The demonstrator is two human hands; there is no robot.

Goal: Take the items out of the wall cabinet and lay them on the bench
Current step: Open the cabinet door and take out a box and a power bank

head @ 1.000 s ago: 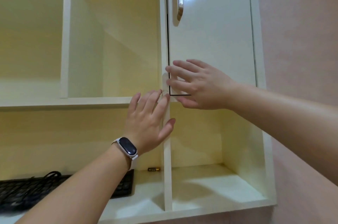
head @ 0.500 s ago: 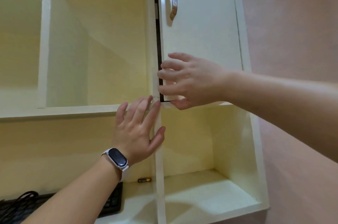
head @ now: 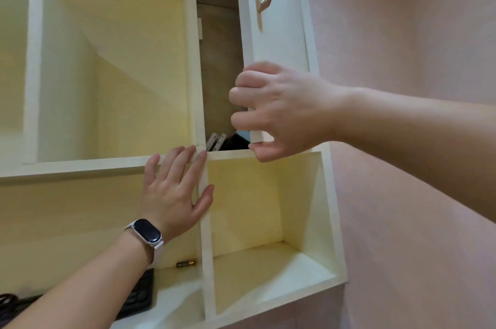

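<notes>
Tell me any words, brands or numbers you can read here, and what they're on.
Nothing readable.
Battery: label too small and blurred.
Watch: screen dark.
Keyboard: keys too blurred.
Door: no writing.

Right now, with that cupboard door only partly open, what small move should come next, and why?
Probably swing the door wider. The right hand grips its lower edge, the left hand presses flat on the cabinet frame, and the gap shows only a sliver of the items inside, likely too narrow to lift them out.
</notes>
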